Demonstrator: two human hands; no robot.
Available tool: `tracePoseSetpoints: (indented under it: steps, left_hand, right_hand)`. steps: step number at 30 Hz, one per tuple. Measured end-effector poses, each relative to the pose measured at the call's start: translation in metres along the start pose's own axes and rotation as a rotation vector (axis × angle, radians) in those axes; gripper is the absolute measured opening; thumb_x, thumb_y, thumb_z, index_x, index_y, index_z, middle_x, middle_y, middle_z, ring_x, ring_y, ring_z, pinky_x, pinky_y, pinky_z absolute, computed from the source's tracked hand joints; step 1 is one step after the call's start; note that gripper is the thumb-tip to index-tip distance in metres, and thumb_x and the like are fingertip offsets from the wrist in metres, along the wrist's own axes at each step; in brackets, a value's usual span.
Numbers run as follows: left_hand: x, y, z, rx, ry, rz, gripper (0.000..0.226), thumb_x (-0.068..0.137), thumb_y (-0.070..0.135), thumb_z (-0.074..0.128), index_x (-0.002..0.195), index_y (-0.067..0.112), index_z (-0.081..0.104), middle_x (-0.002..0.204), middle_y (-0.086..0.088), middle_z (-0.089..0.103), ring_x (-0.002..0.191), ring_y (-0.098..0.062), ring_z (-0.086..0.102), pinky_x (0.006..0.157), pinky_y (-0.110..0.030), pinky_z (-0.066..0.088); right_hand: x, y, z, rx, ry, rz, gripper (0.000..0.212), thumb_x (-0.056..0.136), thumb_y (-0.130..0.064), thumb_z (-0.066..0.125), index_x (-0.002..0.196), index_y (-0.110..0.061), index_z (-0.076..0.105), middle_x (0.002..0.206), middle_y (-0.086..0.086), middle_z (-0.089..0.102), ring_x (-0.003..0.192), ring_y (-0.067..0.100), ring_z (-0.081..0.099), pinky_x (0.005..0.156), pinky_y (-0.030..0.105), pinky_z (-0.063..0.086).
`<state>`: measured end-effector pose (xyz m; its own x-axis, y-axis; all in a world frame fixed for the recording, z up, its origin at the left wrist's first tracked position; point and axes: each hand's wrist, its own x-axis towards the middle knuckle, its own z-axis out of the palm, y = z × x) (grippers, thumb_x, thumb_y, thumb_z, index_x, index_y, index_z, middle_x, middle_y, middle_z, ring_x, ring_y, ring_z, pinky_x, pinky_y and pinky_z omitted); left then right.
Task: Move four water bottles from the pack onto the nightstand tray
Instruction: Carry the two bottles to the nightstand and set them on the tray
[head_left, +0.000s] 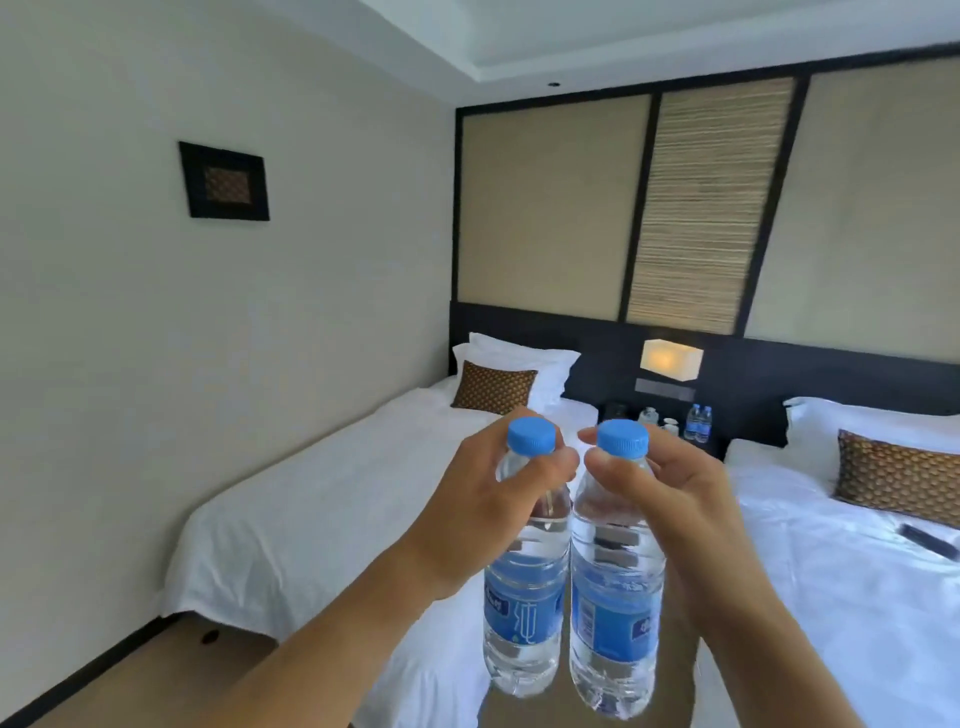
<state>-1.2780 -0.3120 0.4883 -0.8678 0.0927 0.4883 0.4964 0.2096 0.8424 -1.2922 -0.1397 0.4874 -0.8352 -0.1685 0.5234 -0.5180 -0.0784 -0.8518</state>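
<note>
Water bottles, four in view, clear plastic with blue caps and blue labels. Two are carried in the air in the foreground, upright and side by side, nearly touching, well short of the nightstand (670, 431). The left-hand bottle (524, 587) is gripped at neck and shoulder by the left hand (483, 499), fingers (550, 462) wrapped closed around it just below the cap. The right-hand bottle (615, 597) is gripped likewise by the right hand (670, 499), fingers (608, 467) closed around the neck under the cap. Both bare forearms reach up from the bottom edge of the view. Two further bottles (698, 422) stand upright together on the nightstand, at its right end; whether a tray lies beneath them is too small to tell. Small cups or glassware (655, 419) stand on the nightstand left of those two bottles; detail unclear. A lit rectangular lamp (671, 357) is mounted on the dark headboard panel directly above the nightstand. A white-made bed (322, 493) with a patterned cushion (493, 387) lies left of the nightstand; a second white bed (831, 571) with a matching cushion (898, 480) lies right of it, with a dark flat object (927, 540) resting on its cover. A dark-framed picture (224, 181) hangs on the wall far left of the nightstand.
</note>
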Motion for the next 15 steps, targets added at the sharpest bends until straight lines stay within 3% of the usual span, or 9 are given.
tracePoseSetpoints:
  steps: [4, 10, 15]
  left_hand:
    - [0.128, -0.07, 0.064, -0.049, -0.089, -0.019, 0.012, 0.091, 0.044, 0.058, 0.091, 0.032, 0.06, 0.089, 0.0, 0.067, 0.094, -0.018, 0.065, 0.078, -0.007, 0.052]
    - [0.311, -0.193, 0.131, -0.142, -0.241, 0.018, 0.009, 0.091, 0.046, 0.059, 0.093, 0.038, 0.06, 0.09, 0.012, 0.066, 0.093, 0.0, 0.065, 0.07, 0.0, 0.046]
    - [0.486, -0.272, 0.173, -0.158, -0.405, 0.042, 0.017, 0.094, 0.046, 0.062, 0.098, 0.029, 0.062, 0.089, 0.006, 0.069, 0.089, -0.008, 0.07, 0.075, -0.014, 0.055]
  right_hand:
    - [0.091, 0.073, -0.076, -0.066, 0.152, 0.015, 0.031, 0.074, -0.045, 0.075, 0.099, -0.026, 0.081, 0.088, 0.001, 0.079, 0.079, 0.013, 0.076, 0.067, 0.017, 0.056]
    - [0.232, 0.195, -0.165, -0.192, 0.312, 0.02, 0.029, 0.077, -0.045, 0.074, 0.098, -0.026, 0.08, 0.083, 0.002, 0.078, 0.075, 0.01, 0.074, 0.065, 0.016, 0.055]
    - [0.374, 0.272, -0.234, -0.22, 0.407, 0.042, 0.016, 0.083, -0.035, 0.074, 0.096, -0.028, 0.079, 0.086, 0.001, 0.079, 0.079, 0.013, 0.077, 0.063, 0.016, 0.056]
